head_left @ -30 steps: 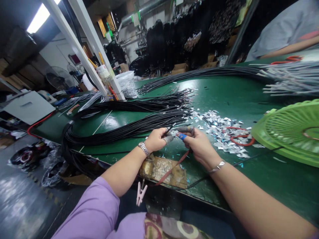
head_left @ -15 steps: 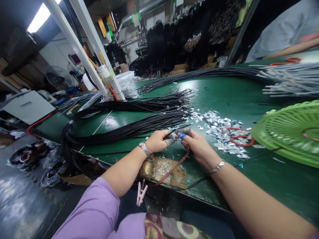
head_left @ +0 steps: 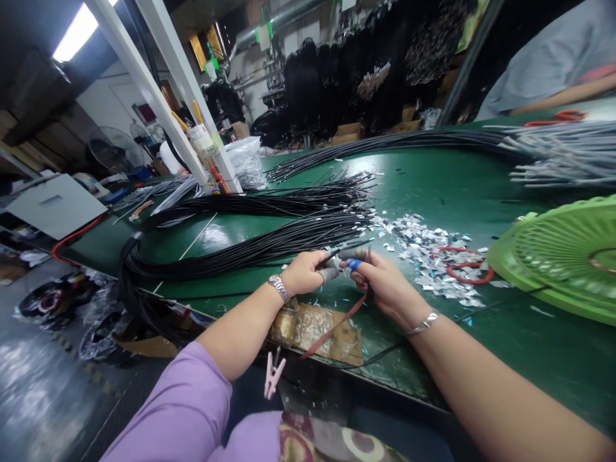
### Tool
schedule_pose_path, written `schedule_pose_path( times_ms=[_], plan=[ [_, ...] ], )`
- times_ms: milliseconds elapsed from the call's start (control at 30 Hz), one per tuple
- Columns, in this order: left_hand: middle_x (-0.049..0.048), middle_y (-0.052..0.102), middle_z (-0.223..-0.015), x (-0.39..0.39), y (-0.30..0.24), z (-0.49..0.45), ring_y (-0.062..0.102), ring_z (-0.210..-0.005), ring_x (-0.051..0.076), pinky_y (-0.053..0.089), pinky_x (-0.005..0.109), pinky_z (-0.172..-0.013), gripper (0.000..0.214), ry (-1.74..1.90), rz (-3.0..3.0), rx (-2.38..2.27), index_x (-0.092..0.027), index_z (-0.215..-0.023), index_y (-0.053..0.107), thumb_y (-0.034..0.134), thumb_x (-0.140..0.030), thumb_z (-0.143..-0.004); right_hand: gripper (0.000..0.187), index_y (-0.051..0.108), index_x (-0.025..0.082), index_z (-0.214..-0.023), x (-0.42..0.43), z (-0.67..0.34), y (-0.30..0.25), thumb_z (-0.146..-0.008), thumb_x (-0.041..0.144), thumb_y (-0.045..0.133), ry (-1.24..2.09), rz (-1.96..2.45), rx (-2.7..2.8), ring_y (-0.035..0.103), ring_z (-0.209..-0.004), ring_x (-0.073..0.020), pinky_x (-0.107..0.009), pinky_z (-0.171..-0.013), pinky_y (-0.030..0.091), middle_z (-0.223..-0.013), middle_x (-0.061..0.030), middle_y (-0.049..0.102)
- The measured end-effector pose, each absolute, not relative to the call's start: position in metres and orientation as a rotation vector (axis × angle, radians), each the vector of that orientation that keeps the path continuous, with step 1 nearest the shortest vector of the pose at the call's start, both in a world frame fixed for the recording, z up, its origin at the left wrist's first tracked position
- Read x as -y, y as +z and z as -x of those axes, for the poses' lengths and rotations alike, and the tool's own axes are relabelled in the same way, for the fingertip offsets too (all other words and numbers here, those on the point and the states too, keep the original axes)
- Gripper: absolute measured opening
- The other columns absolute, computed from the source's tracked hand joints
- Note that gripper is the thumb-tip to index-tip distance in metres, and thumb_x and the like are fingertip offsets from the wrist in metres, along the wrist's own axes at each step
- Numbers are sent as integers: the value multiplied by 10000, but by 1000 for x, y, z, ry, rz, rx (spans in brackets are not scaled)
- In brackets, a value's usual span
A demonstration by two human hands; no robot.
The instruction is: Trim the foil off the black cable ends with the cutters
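Nearer your left hand (head_left: pixel 304 272) than a second ago, your right hand (head_left: pixel 381 277) has closed fingers, on what I can't tell, beside the left-gripped black cable (head_left: pixel 332 255) slanting right and far.

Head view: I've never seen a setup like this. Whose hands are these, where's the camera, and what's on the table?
No robot here: a person works bare-handed, wearing the camera on their head, looking forward and down. The left hand has a thin black cable in its grip. The right hand meets it at the fingertips; what it pinches is too small to tell. On the glossy green table lie long bundles of black cables, scattered silvery scraps and, at right, a bright green slatted plastic object.
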State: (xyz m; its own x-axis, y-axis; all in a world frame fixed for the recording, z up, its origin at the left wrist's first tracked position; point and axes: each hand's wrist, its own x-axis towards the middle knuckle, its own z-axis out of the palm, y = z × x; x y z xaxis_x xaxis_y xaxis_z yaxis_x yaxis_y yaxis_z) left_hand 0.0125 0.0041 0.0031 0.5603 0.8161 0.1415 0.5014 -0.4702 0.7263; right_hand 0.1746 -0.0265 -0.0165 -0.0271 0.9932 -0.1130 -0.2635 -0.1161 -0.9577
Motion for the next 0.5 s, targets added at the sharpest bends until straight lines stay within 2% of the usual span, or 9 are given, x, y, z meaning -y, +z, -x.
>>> schedule_pose_path(
  times_ms=[233,500],
  plan=[
    [-32,484,-625,-4,3,-12,410,-600,91,321,212,-575,115,647,-2132,-1039,-139,-701,564,603,-236,-749,297,549,193,-704,27,-173,-15,-507,300,745,1429,1088,909,313,-421,-55,-196,-401,209,-478,79,434],
    [-30,483,-626,-4,1,-13,400,-597,95,314,220,-572,135,638,-2132,-1026,-145,-701,554,587,-262,-760,285,538,193,-706,26,-172,-19,-558,330,740,1407,1081,952,324,-412,-57,-200,-393,215,-481,77,428]
  ],
)
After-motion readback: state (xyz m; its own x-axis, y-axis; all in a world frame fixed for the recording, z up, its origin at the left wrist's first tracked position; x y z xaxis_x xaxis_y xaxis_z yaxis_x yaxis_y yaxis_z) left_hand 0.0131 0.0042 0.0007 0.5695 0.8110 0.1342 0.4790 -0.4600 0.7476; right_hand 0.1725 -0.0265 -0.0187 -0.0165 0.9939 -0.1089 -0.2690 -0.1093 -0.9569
